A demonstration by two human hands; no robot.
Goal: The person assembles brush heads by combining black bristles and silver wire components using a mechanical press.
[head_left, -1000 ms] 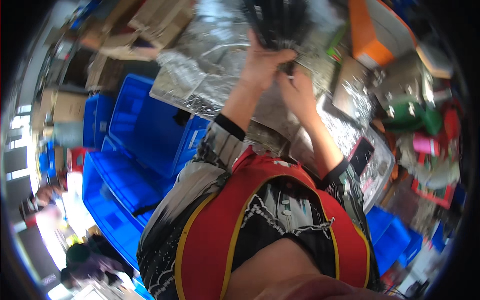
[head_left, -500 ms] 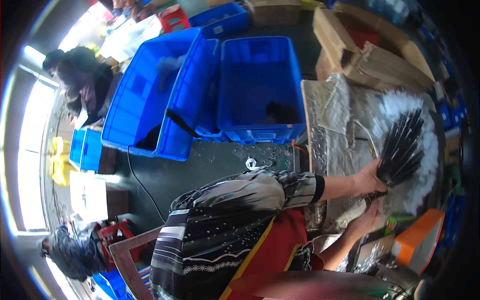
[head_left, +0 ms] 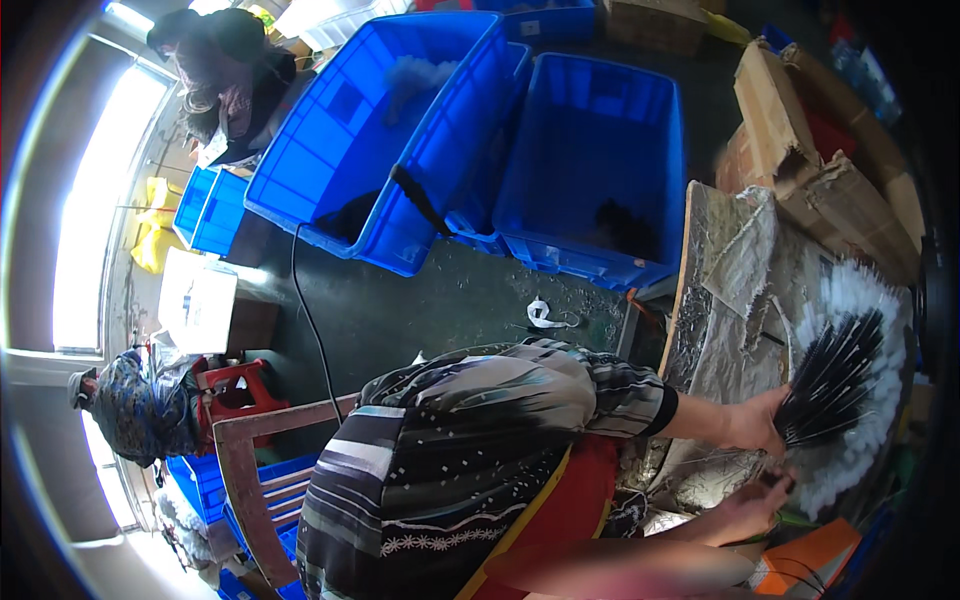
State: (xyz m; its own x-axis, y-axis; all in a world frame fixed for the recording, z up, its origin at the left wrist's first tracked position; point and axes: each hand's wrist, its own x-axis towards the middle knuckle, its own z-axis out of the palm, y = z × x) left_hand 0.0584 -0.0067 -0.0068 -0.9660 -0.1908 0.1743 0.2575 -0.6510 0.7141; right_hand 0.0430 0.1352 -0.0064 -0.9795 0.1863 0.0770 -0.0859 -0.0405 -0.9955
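At the right, a feather fan (head_left: 838, 375) of black feathers with pale shafts and a fluffy white border lies spread over the covered worktable (head_left: 705, 350). My left hand (head_left: 757, 420) is closed around its narrow base. Just below that base, my right hand (head_left: 752, 505) has its fingers drawn together near a small dark bit that I cannot make out. Whether the right fingers touch the fan is unclear.
Two large blue bins (head_left: 330, 165) (head_left: 590, 170) with dark and white fluffy stuff inside stand beyond my left arm. An open cardboard box (head_left: 830, 150) stands behind the table; an orange box (head_left: 815, 555) sits close to my right hand. Two people (head_left: 230, 80) (head_left: 145, 405) are at the left.
The view has turned, so the bins and table sit farther right. My left hand keeps its hold on the fan. My right hand's fingers have shifted slightly below the fan's base.
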